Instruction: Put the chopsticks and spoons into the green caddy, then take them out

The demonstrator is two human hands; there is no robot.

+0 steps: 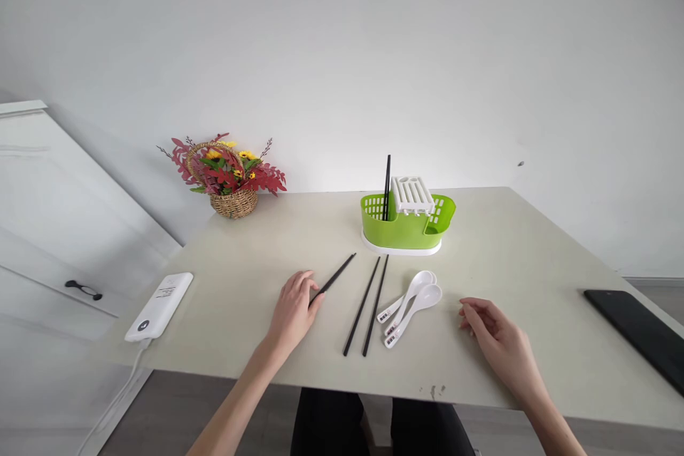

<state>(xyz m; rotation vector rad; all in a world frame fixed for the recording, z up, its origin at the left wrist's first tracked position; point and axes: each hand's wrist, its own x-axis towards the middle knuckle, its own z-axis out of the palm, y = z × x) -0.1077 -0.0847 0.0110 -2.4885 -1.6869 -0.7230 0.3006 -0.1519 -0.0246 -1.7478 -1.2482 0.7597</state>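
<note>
Left hand pinches black chopsticks, seemingly two, jutting forward.

Spoons between chopsticks and right grip

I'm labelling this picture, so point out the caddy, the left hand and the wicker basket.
Caddy (400, 234): head view, on its green front wall.
Left hand (293, 305): head view, on the back of the hand.
Wicker basket (234, 204): head view, on its woven side.

A person's bare left hand and bare right hand, with uncovered forearms; black trousers below, bottom centre.
</note>
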